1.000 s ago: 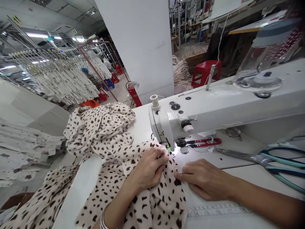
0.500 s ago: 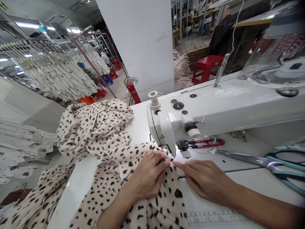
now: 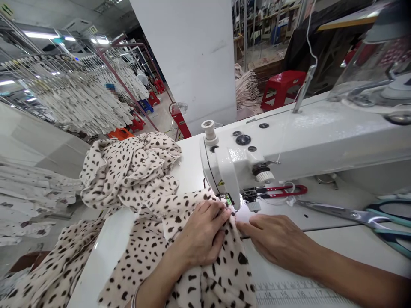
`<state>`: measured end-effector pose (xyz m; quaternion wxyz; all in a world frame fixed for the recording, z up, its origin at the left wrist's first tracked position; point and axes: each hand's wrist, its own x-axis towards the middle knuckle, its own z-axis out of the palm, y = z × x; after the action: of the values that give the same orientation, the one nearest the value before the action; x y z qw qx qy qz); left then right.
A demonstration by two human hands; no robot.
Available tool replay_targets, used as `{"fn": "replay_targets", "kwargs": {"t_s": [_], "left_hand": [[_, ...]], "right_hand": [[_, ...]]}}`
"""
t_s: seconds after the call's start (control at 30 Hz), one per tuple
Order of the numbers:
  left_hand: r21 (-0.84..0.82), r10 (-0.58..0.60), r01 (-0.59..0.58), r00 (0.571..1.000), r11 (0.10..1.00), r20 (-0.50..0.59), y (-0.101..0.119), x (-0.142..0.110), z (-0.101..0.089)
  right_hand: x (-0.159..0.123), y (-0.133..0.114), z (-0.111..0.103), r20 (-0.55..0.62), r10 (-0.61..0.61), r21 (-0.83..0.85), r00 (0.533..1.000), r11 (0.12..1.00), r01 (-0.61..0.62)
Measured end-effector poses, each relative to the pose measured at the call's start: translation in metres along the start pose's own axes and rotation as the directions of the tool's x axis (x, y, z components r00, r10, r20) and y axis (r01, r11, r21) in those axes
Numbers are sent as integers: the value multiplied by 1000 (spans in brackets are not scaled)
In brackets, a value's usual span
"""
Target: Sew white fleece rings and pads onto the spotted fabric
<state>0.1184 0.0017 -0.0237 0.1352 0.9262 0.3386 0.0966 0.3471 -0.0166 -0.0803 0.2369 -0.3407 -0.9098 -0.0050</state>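
Pale pink fabric with dark spots (image 3: 150, 237) runs across the machine bed and under the needle area of a white sewing machine (image 3: 221, 167). My left hand (image 3: 202, 231) bears down on it just in front of the presser foot, fingers bent and drawn together on the cloth. At the fabric's right edge is my right hand (image 3: 276, 239), its fingers curled and the fingertips pinching that edge close to the foot. A small green part (image 3: 228, 200) shows beside the needle. The left fingertips partly cover the spot being stitched.
Red thread snips (image 3: 285, 191) and large scissors with teal handles (image 3: 356, 214) lie right of the needle. A ruler scale (image 3: 289, 293) runs along the table's front. More spotted fabric (image 3: 128, 167) is heaped at the left. Behind stand a white pillar (image 3: 189, 64) and a red stool (image 3: 282, 87).
My right hand has moved up along the fabric edge, closer to the presser foot. My left hand stays on the cloth by the needle. The view has shifted slightly.
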Motion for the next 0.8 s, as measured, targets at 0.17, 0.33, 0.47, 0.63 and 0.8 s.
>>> {"fn": "replay_targets", "kwargs": {"t_s": [0.17, 0.33, 0.47, 0.63, 0.8], "left_hand": [[17, 34, -33, 999, 999, -42, 0, 0, 2], [26, -56, 59, 995, 998, -88, -3, 2, 7], [-9, -137, 137, 991, 991, -4, -5, 2, 3], [-138, -222, 222, 975, 965, 17, -3, -1, -4], [-306, -293, 284, 956, 909, 17, -9, -6, -13]], "right_hand": [[2, -3, -4, -8, -36, -12, 999, 999, 36], [2, -6, -6, 35, -58, 131, 998, 990, 53], [4, -10, -3, 38, 193, 176, 981, 965, -197], [21, -16, -14, 250, 342, 192, 906, 900, -392], [43, -29, -21, 361, 379, 303, 852, 817, -491]]}}
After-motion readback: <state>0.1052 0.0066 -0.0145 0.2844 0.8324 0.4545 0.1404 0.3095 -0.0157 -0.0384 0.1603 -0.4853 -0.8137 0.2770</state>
